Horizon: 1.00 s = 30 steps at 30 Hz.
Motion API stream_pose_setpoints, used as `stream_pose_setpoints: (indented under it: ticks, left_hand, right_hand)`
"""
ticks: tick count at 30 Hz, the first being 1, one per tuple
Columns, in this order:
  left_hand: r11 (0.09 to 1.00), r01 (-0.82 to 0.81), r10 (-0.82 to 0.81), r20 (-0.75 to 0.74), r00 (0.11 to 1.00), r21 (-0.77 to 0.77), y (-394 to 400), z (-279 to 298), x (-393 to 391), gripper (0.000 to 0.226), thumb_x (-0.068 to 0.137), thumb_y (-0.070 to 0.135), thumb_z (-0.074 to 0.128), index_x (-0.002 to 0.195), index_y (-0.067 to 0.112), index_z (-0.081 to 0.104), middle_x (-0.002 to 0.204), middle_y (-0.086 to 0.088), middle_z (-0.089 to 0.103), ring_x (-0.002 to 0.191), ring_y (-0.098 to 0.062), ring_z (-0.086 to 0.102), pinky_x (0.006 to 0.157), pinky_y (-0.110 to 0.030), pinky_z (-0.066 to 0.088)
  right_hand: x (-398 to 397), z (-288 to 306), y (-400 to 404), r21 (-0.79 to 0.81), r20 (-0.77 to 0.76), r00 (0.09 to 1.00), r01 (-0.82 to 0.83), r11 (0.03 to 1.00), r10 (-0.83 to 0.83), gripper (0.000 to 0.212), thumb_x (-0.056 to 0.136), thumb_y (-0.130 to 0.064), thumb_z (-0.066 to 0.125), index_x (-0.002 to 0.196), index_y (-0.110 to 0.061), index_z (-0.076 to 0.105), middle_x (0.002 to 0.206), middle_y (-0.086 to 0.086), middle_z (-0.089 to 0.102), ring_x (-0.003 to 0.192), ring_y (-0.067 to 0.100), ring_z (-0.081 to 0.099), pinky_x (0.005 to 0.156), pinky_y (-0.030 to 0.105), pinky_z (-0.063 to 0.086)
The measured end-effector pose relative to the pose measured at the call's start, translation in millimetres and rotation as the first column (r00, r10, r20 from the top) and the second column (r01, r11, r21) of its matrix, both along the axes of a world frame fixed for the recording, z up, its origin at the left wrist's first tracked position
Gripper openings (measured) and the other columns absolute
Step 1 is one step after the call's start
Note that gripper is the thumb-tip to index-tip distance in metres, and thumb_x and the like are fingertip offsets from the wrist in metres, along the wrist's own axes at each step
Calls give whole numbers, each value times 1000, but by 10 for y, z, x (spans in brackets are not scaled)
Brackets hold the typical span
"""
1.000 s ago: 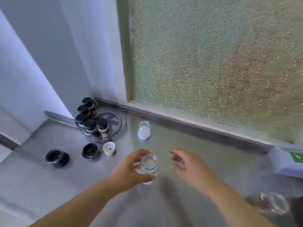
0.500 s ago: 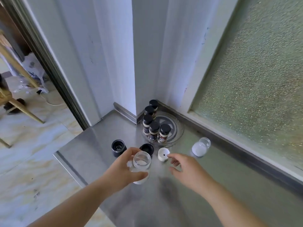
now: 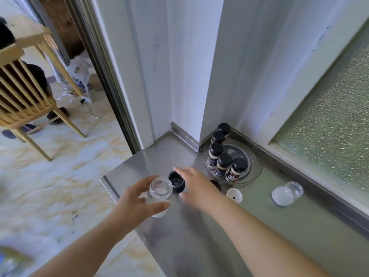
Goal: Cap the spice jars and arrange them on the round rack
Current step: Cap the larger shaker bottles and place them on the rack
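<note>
My left hand (image 3: 137,200) grips an uncapped clear spice jar (image 3: 159,193) with white powder in it, upright just above the steel counter. My right hand (image 3: 196,185) reaches leftward, fingers spread, over a black cap (image 3: 176,180) that lies open side up on the counter. A second black cap (image 3: 216,183) is half hidden behind that hand. A white sifter insert (image 3: 234,194) lies beside it. Another uncapped jar (image 3: 287,193) of white powder lies tilted at the right. The round rack (image 3: 253,166) in the corner holds several black-capped jars (image 3: 234,171) along its left side.
The steel counter (image 3: 219,236) ends at a front-left edge with tiled floor below. White wall panels and a frosted window close off the back and right. A wooden chair (image 3: 22,92) stands on the floor at far left.
The view has swung left. My right hand moved left, from the white insert to above the black cap. The left hand keeps hold of the jar.
</note>
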State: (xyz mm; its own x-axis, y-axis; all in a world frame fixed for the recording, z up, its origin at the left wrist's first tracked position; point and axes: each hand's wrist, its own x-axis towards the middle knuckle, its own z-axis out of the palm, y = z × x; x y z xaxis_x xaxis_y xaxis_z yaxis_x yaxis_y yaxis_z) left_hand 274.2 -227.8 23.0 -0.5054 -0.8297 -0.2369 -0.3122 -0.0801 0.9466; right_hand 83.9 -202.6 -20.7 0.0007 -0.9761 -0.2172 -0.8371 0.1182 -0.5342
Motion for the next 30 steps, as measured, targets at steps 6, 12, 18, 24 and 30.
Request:
stream_pose_setpoints:
  ticks: [6, 12, 18, 24, 30]
  left_hand:
    - [997, -71, 70, 14, 997, 32, -236, 26, 331, 52, 38, 37, 75, 89, 44, 66, 97, 20, 69, 90, 5, 62, 78, -22, 47]
    - [996, -54, 53, 25, 998, 70, -331, -36, 339, 54, 42, 33, 78, 92, 49, 64, 100, 21, 68, 91, 5, 61, 79, -20, 46]
    - [995, -50, 50, 5, 999, 89, -369, -46, 218, 56, 44, 35, 80, 97, 44, 63, 102, 19, 68, 96, 3, 60, 86, -26, 47]
    - [996, -26, 33, -75, 997, 84, -304, 79, 4, 51, 46, 37, 78, 95, 37, 66, 100, 16, 69, 94, 2, 60, 84, -25, 41]
    - [994, 104, -101, -106, 989, 29, -174, 425, -417, 54, 47, 44, 78, 100, 36, 66, 107, 5, 68, 104, -5, 58, 84, -18, 41]
  right_hand:
    - [253, -236, -533, 132, -336, 934, -78, 988, 119, 31, 85, -12, 53, 116, -14, 48, 127, 10, 44, 110, 33, 36, 92, 39, 43]
    - [177, -288, -579, 123, -392, 903, -137, 983, 175, 34, 82, -5, 56, 114, -15, 48, 115, 8, 52, 112, 29, 36, 82, 34, 43]
    - [71, -15, -429, -19, -224, 971, 77, 997, -80, 35, 79, -29, 61, 111, -21, 51, 111, 4, 59, 107, 27, 51, 84, 34, 42]
    - [-144, 551, -148, 179, 716, 389, 700, 691, -580, 34, 65, -27, 75, 94, -18, 59, 96, 1, 69, 89, 16, 66, 87, 32, 53]
    - [-290, 1128, 286, 159, 975, 61, 485, 860, -214, 34, 61, -8, 75, 94, -10, 66, 87, 6, 67, 83, 14, 62, 81, 25, 53]
